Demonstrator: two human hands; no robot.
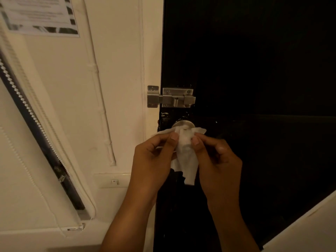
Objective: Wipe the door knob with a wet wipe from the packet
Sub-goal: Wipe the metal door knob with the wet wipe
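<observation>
1. A person's left hand (pixel 154 155) and right hand (pixel 216 157) pinch a white wet wipe (pixel 185 157) between thumbs and curled fingers, holding it up just in front of the door knob (pixel 182 124) on a dark door (pixel 254 70).

2. Each hand grips one side of the sheet near its top edge, apparently to spread it open before it goes round the knob; the lower part hangs loose and crumpled between the wrists.

3. The wipe's upper edge overlaps the lower half of the round metal knob in this view. Whether the cloth actually touches the metal or sits a little short of it cannot be told.

4. Wiping proper looks not yet under way: neither hand is cupped round the knob, and both are occupied with the sheet itself.

5. A steel slide bolt (pixel 171 97) sits just above the knob, bridging door and cream frame (pixel 152 51).

6. The wipe packet named in the task is nowhere in view.

7. Dim, warm light swallows the door's surface; only pale chips in the paint near the knob stand out. The knob's lower part and its base plate are hidden behind the wipe and fingertips.

8. At left, a printed notice (pixel 40 15) on the wall is cut off by the frame's edge and too blurred to read; a window blind (pixel 27 113) runs diagonally below it.
</observation>
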